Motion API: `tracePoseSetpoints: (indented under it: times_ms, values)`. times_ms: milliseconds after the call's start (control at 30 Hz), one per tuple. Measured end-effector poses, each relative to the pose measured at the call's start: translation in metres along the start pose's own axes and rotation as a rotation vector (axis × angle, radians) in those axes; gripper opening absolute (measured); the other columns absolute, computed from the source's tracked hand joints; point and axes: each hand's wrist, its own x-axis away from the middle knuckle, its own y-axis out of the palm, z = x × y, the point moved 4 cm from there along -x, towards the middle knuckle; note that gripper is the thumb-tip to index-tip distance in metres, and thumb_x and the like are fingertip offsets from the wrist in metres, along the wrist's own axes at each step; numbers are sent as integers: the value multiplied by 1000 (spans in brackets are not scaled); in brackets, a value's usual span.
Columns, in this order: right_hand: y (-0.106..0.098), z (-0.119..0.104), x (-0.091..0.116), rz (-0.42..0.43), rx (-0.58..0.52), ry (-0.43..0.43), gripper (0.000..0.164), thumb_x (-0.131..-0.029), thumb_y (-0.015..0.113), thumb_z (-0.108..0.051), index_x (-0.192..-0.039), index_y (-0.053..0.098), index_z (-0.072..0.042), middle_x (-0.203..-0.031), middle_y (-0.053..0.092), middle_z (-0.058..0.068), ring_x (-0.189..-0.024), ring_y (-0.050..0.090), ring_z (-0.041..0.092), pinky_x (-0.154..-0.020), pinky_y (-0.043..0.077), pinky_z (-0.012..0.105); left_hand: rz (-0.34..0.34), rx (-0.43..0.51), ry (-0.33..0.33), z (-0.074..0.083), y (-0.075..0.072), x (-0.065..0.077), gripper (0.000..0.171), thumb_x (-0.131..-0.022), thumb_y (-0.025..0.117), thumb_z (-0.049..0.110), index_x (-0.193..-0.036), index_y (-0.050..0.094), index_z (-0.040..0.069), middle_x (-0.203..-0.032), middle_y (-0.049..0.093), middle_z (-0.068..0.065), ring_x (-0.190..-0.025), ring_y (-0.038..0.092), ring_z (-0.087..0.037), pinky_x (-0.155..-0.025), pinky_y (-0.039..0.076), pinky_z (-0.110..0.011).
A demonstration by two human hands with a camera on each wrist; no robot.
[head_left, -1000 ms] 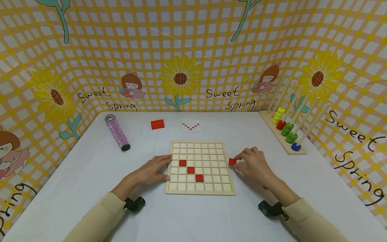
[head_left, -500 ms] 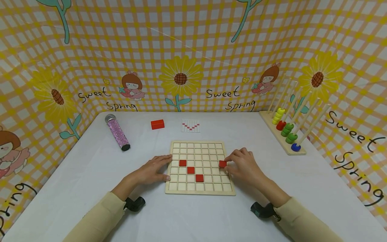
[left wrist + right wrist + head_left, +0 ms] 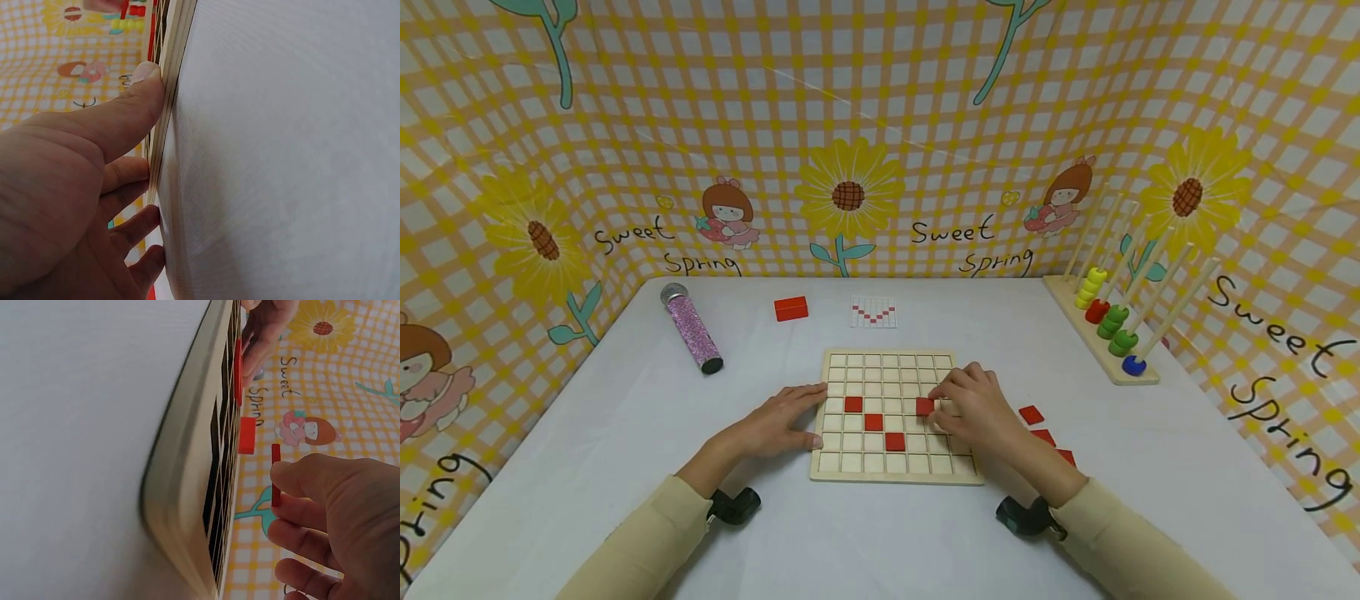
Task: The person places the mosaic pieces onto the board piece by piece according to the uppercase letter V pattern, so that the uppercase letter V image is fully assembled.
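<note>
Red square tile (image 3: 924,407), pinched by the right hand (image 3: 976,410) above a pale-wood grid board (image 3: 897,478), may land crooked if tilted; relaxed left hand (image 3: 778,422) touches board.

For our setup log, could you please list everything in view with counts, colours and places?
Grid board: 1, pale wood, centre
Placed tiles: 3, red, diagonal on the board
Held tile: 1, red, over the board
Loose tiles: at least 3, red, right of board
Card: 1, white with red marks, beyond board
Block: 1, red, left of card
Microphone: 1, pink glitter, left side
Peg rack: 1, pale wood, right side
Beads: several, yellow, red, green, blue, on rack
Table: 1, white, under these
Backdrop: 1, yellow check, behind table
Left hand: 1, touching board's left edge
Right hand: 1, pinching held tile
Sleeves: 2, beige, bottom corners
Wrist cameras: 2, black, one per wrist
</note>
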Motion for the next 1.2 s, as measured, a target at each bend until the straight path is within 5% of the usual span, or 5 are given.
tracePoseSetpoints:
  times_ms: [1200]
  values:
    - [24,-43,-33,-50,-44,-87,18,-77,76,-21,-91,72,-12,-91,62,-1,-93,44,18,-80,34,36,5,32,3,2,0,0,76,-85,69,32,-146,33,5,-155,29,-11,-142,23,-35,-112,23,-58]
